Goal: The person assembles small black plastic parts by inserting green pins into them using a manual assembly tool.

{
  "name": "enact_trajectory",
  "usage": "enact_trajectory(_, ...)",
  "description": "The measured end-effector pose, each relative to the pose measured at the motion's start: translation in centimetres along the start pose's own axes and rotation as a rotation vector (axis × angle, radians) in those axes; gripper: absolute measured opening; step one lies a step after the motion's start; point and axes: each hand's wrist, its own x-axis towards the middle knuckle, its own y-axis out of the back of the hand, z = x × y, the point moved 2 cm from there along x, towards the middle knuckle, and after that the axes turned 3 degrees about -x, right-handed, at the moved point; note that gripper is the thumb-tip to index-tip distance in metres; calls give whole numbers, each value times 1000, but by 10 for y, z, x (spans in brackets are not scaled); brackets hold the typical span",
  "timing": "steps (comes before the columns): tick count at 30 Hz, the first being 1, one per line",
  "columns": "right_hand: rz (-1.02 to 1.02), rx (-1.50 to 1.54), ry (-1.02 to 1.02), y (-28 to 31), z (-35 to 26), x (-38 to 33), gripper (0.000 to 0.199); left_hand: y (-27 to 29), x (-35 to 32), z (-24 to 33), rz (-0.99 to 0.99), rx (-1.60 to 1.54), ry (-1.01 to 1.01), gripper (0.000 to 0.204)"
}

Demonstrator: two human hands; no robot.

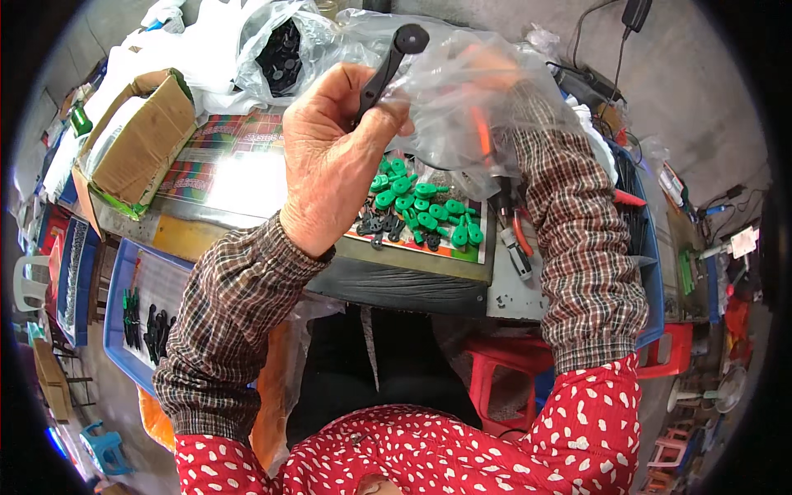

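My left hand (326, 165) is raised over the table, closed around a slim black plastic part with a round end (392, 68). The round end points up and away from me. Beside it hangs a crumpled clear plastic bag (441, 111), close to my left fingertips. My right hand (492, 66) shows only dimly through the bag's film, and its fingers cannot be made out. Below the hands lies a pile of green plastic parts (425, 210) with round heads. Small black parts (378, 224) are scattered at the pile's near left edge.
An open cardboard box (136, 140) stands at the left, with a bag of black parts (280, 58) farther back. Orange-handled pliers (521, 233) lie right of the green pile. A blue tray (115, 309) sits at lower left, and a red stool (499, 355) stands under the table.
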Motion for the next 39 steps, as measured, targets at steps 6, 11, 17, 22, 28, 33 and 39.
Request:
enact_trajectory(6, 161, -171, -202, 19, -66, -29, 30, 8, -6, -2, 8, 16, 47, 5)
enact_trajectory(11, 365, -17, -59, 10, -18, -19, 33, -2, -1, -8, -9, 21, 57, 4)
enact_trajectory(17, 914, -103, -120, 22, 42, -10, 57, -7, 3, -15, -21, -5, 71, 3)
enact_trajectory(22, 935, -152, -5, 54, 43, 2, 66, -7, 16, -18, -30, 28, 58, 5)
enact_trajectory(28, 1060, -481, 25, 91, -10, 4, 47, 3, 30, -24, 8, 30, 56, 9)
enact_trajectory(33, 901, 280, -146, 56, -12, 0, 60, 6, 20, -37, 29, 6, 135, 9)
enact_trajectory(39, 275, -121, -71, 8, 1, 25, 44, 19, 10, -51, 74, 16, 233, 7)
